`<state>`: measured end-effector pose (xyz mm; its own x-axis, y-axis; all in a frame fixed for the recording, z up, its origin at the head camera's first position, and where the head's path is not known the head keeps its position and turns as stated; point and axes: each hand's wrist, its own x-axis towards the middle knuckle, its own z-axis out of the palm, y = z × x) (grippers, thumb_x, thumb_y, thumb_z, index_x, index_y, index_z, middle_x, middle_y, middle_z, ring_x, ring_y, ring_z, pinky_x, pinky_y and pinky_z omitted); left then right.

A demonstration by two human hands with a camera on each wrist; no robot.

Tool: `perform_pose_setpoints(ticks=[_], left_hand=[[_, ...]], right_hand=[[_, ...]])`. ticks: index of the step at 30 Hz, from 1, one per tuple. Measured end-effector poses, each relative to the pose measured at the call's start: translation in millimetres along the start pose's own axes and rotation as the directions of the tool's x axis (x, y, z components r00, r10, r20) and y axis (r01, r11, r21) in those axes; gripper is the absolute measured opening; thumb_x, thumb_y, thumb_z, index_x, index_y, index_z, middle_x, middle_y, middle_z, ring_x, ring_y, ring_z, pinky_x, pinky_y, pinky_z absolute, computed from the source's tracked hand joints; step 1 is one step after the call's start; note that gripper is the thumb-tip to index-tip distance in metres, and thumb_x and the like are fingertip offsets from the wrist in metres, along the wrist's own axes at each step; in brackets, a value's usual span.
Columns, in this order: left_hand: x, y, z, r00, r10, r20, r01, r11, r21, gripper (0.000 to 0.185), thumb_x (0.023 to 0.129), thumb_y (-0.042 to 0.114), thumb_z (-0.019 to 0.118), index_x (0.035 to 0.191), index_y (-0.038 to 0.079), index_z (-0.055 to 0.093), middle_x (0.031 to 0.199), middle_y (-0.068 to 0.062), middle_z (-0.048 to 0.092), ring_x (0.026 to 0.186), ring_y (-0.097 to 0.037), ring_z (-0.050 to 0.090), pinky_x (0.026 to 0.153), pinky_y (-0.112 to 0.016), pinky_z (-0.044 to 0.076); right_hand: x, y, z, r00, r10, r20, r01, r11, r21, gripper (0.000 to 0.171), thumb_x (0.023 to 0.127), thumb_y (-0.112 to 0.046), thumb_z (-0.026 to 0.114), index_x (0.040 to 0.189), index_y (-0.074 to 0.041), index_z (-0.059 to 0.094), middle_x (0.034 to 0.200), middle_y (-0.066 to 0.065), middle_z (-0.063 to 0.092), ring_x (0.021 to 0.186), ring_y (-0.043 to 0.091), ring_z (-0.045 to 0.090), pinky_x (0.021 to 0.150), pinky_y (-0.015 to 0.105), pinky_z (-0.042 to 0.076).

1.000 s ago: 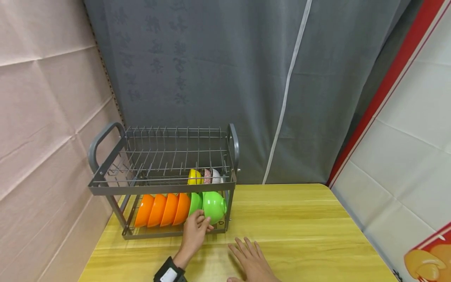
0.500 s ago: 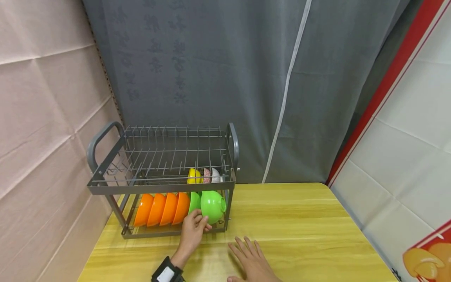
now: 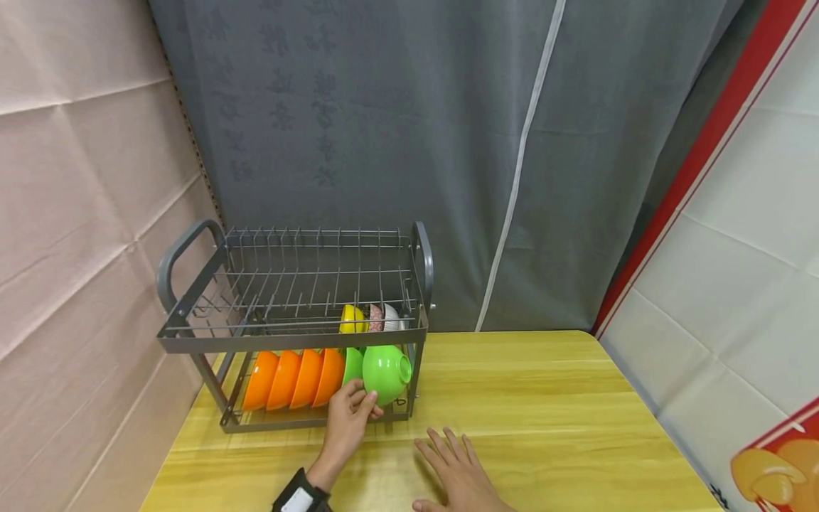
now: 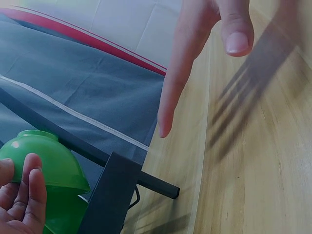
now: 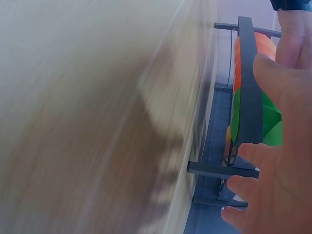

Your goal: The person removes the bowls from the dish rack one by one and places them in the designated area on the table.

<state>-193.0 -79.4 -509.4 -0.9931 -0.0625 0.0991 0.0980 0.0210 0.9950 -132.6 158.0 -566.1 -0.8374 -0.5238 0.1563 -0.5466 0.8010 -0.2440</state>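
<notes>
My left hand (image 3: pixel 348 423) pinches the rim of a bright green bowl (image 3: pixel 387 373) at the right end of the dish rack's lower tier. This bowl stands on its side, its foot turned to the right. Just left of it is a second green bowl (image 3: pixel 352 365), partly behind the fingers. In the left wrist view the thumb and fingers (image 4: pixel 35 195) meet at the green bowl (image 4: pixel 48 163), close behind the rack's front bar. My right hand (image 3: pixel 459 476) is spread low over the table in front of the rack, fingers apart, holding nothing.
The grey two-tier dish rack (image 3: pixel 291 344) stands at the table's left. Several orange bowls (image 3: pixel 261 380) lean in a row on its lower tier. Behind them are a yellow bowl (image 3: pixel 352 320), a pink one (image 3: pixel 375 320) and a white one (image 3: pixel 391 318). A grey curtain (image 3: pixel 461 178) hangs behind.
The green bowl in the left hand has shifted slightly left, and its foot shows a little more. The left hand has moved slightly with it. The right hand has stayed in place.
</notes>
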Motion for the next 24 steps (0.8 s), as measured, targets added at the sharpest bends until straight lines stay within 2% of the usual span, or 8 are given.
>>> perform_pose_setpoints(ticks=[8, 18, 24], left_hand=[[-7.1, 7.1, -2.2, 1.0, -0.012, 0.005, 0.013, 0.999, -0.037, 0.024, 0.098, -0.002, 0.06, 0.119, -0.013, 0.056, 0.095, -0.029, 0.072, 0.067, -0.012, 0.067, 0.069, -0.028, 0.062], [-19.6, 11.8, -7.1, 1.0, 0.028, 0.011, -0.029, 1.0, 0.008, 0.018, 0.095, -0.001, 0.064, 0.112, -0.006, 0.064, 0.09, -0.024, 0.075, 0.066, -0.01, 0.067, 0.07, -0.023, 0.06], [-27.3, 16.3, -11.7, 0.999, 0.032, 0.021, -0.033, 0.999, 0.027, 0.018, 0.094, 0.0, 0.066, 0.11, -0.006, 0.064, 0.092, -0.024, 0.075, 0.068, -0.014, 0.069, 0.072, -0.024, 0.062]], right_hand=[[1, 2, -2, 1.0, 0.0, -0.013, 0.0, 0.999, 0.034, 0.085, 0.088, -0.068, 0.06, 0.155, -0.018, 0.042, 0.159, 0.018, 0.042, 0.144, 0.05, 0.039, 0.11, 0.075, 0.032], [0, 3, -4, 0.999, -0.007, -0.051, 0.006, 1.0, -0.007, 0.085, 0.088, -0.069, 0.06, 0.155, -0.02, 0.042, 0.159, 0.017, 0.043, 0.143, 0.048, 0.041, 0.11, 0.073, 0.035], [0, 4, -7, 0.999, -0.002, -0.048, 0.002, 1.0, 0.001, 0.085, 0.088, -0.068, 0.06, 0.155, -0.019, 0.041, 0.159, 0.016, 0.042, 0.143, 0.047, 0.041, 0.11, 0.071, 0.035]])
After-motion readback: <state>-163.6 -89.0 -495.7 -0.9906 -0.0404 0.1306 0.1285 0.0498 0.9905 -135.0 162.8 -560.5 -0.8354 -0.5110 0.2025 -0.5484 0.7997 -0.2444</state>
